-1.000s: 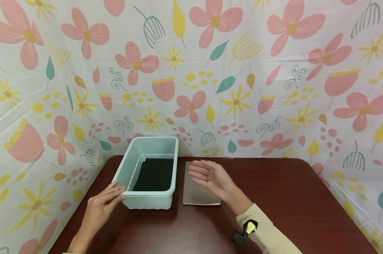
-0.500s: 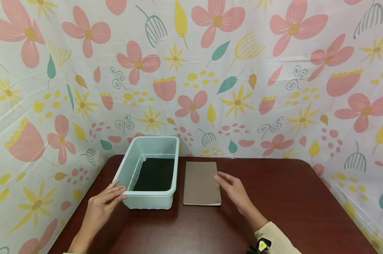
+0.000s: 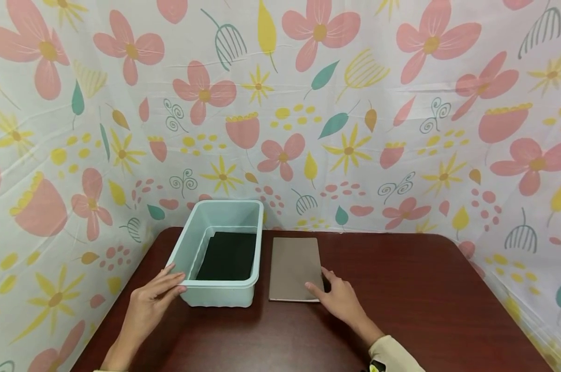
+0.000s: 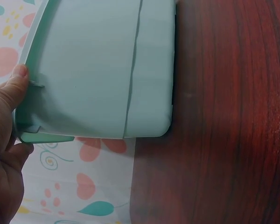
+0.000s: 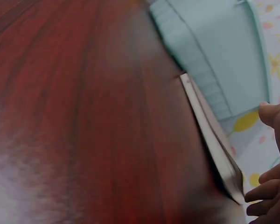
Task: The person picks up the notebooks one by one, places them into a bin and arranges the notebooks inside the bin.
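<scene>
A light blue-green plastic bin [image 3: 217, 294] stands at the left of the table. My left hand [image 3: 145, 305] pinches its near left corner, with the rim between thumb and fingers in the left wrist view. Flat on the bin's floor lies a black rectangular thing [image 3: 229, 256]. To the right of the bin is a closed grey-brown notebook [image 3: 294, 268], its pale page edges facing me. My right hand [image 3: 343, 299] is at the notebook's right edge, fingertips right beside it. In the right wrist view the thumb [image 5: 268, 114] stands apart above the cover.
The dark red wooden table [image 3: 424, 299] has rounded far corners. A floral curtain [image 3: 345, 113] hangs close behind and along both sides. The bin's far end stands near the curtain.
My right hand has moved from over the notebook out to its right edge and then lower, thumb now over the cover. My left hand, the bin and the notebook have stayed in place.
</scene>
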Demonstrator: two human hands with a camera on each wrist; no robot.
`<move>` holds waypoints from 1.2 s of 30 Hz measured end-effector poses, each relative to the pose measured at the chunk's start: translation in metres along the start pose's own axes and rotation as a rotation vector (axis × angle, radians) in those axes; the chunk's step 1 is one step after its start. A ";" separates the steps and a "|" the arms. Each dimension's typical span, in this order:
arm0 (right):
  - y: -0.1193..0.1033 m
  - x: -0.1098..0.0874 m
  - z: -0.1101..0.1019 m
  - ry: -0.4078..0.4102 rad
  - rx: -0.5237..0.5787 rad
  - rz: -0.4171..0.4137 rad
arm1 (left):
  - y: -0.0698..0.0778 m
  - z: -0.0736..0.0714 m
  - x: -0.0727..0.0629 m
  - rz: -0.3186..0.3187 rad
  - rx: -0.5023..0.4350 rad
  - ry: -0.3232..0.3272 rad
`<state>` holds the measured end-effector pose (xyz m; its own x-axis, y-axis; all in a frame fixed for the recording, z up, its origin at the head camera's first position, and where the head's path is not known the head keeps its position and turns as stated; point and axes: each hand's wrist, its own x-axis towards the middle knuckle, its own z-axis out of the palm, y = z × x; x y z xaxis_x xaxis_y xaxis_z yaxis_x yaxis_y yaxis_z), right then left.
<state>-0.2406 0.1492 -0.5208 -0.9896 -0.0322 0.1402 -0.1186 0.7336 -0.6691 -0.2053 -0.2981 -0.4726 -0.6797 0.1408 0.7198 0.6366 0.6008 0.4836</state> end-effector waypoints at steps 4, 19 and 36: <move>0.003 -0.002 0.006 -0.024 0.006 -0.013 | 0.000 0.000 -0.002 -0.002 0.006 0.012; 0.011 -0.001 0.019 -0.040 -0.053 -0.074 | 0.001 -0.002 -0.003 0.003 0.014 0.011; -0.002 -0.004 0.022 0.093 -0.125 -0.021 | -0.002 0.002 -0.001 0.031 0.013 0.026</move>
<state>-0.2382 0.1330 -0.5362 -0.9745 0.0106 0.2240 -0.1222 0.8122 -0.5704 -0.2065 -0.2973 -0.4753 -0.6502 0.1392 0.7469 0.6520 0.6069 0.4546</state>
